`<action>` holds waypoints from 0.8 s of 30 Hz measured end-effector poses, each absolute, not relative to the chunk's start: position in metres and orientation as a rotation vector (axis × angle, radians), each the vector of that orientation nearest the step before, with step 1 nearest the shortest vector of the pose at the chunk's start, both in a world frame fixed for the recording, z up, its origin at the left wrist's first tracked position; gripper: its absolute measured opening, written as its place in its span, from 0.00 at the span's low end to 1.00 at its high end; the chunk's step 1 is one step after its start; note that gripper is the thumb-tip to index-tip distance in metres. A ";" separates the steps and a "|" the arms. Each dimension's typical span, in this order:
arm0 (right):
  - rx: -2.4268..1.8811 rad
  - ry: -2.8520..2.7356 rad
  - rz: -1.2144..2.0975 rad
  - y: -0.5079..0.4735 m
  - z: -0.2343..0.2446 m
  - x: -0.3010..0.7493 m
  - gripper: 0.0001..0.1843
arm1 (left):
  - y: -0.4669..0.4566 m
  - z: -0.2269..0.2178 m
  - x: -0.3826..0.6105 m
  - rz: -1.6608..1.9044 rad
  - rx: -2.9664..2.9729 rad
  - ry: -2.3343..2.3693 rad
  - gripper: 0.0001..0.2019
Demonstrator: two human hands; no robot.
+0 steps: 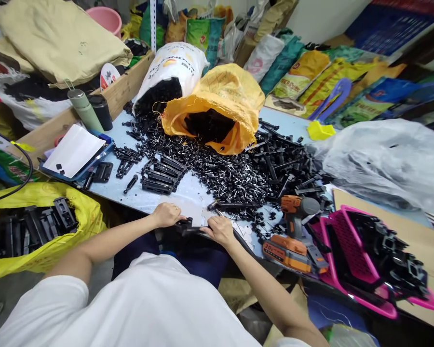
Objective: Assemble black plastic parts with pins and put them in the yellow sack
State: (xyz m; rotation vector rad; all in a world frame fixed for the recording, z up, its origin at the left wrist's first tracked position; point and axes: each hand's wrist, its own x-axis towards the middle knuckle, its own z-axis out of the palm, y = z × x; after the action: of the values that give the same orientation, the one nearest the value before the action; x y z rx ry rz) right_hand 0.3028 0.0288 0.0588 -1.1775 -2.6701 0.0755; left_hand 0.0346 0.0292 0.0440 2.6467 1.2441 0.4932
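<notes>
Landmark: the open yellow woven sack [217, 103] on the pale blue table [188, 193]. White woven sack [171, 67] left of it; heap of small black plastic parts [231, 173] before it; orange cordless drill [294, 236] right-front; crumpled clear plastic sheet [386, 159] right.

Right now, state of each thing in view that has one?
Left hand: grip closed on the black plastic part.
Right hand: grip on the same part.
Yellow sack: open, on its side.
White sack: open, spilling parts.
Cordless drill: lying down, unheld.
Green bottle: upright, capped.
</notes>
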 end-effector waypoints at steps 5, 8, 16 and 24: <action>-0.456 -2.516 0.691 0.019 0.127 0.285 0.36 | -0.015 0.110 0.038 0.857 2.217 0.830 0.32; -0.272 -2.112 0.937 -0.002 0.117 0.236 0.38 | -0.040 0.134 0.057 1.073 1.992 0.722 0.37; -1.210 -1.765 0.406 0.026 0.071 0.170 0.25 | -0.026 0.081 0.042 1.399 2.316 1.167 0.41; -1.896 -1.514 -0.367 0.060 0.096 0.421 0.34 | 0.052 0.011 -0.054 0.359 2.558 1.715 0.39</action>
State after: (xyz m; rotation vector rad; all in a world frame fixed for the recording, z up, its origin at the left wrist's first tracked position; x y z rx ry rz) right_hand 0.4212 0.0596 0.0958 -1.8964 -1.5138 -0.3667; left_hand -0.0544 0.0518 0.0115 2.5582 1.7155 0.3590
